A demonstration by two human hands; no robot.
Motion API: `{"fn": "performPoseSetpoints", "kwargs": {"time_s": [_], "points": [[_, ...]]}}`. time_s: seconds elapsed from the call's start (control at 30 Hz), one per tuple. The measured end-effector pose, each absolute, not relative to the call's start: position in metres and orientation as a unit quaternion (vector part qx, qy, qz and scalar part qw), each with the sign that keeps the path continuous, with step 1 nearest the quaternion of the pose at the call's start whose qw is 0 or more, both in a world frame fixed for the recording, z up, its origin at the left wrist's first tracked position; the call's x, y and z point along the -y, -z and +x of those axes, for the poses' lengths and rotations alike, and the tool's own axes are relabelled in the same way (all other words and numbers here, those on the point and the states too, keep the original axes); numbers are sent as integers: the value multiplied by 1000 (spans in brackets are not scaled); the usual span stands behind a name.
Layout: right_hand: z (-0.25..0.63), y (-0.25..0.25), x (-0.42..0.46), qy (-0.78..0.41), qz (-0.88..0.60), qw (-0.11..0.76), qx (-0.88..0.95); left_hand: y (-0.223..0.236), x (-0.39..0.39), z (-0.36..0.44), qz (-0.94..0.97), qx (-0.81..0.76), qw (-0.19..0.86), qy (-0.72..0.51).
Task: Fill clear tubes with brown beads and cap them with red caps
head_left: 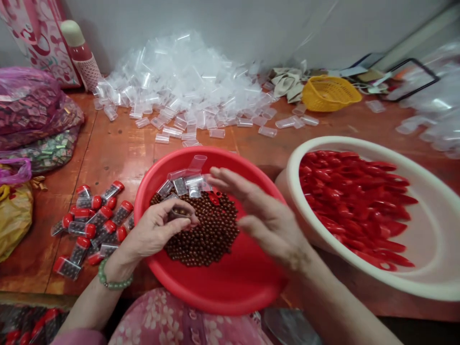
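My left hand [156,227] is closed round a small clear plastic tube [180,211] with brown beads inside, its open end facing up. Above the right side of the red basin [230,292], my right hand [260,215] is open with its fingers stretched out, and nothing shows in it. Round brown beads [204,235] form a heap in the basin beneath both hands. Several clear tubes [179,186] lie at the basin's far side, near a small red piece [213,198] on the beads.
A cream basin [298,191] of red plastic pieces [352,201] stands at right. Filled red-capped tubes [86,230] lie at left. Behind are piled clear tubes [187,76], a yellow basket [328,93] and a bottle [82,57]. Plastic bags [32,110] sit far left.
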State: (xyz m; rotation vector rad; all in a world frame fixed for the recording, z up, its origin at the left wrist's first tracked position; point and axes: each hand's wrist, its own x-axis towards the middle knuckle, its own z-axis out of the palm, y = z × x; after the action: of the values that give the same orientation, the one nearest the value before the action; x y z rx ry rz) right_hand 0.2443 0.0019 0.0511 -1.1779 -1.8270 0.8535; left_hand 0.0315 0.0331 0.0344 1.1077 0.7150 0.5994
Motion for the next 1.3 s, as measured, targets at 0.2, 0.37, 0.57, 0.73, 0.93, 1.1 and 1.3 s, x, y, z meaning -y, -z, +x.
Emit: {"fn": "performPoseSetpoints", "kwargs": {"time_s": [0.2,0.37,0.57,0.73,0.93,1.1,1.3], "points": [[268,-35,-48,-284,-545,168,771,-29,-35,30,438,-374,729,-370],[263,-22,-69,-182,-580,-47,793,-26,-36,33,390,-372,730,-421],[269,-11,-67,-175,-631,-188,732,-30,-37,35,395,-377,727,-416],[261,7,-63,-161,-667,-209,697,-31,-37,36,400,-366,742,-394],[251,10,-60,-156,-671,-227,688,-29,-36,37,420,-356,754,-358],[263,-13,-41,-156,-673,-215,691,-26,-36,37,443,-368,747,-331],[269,-41,-14,-429,-633,138,630,-29,-37,36,473,-390,716,-334]]}}
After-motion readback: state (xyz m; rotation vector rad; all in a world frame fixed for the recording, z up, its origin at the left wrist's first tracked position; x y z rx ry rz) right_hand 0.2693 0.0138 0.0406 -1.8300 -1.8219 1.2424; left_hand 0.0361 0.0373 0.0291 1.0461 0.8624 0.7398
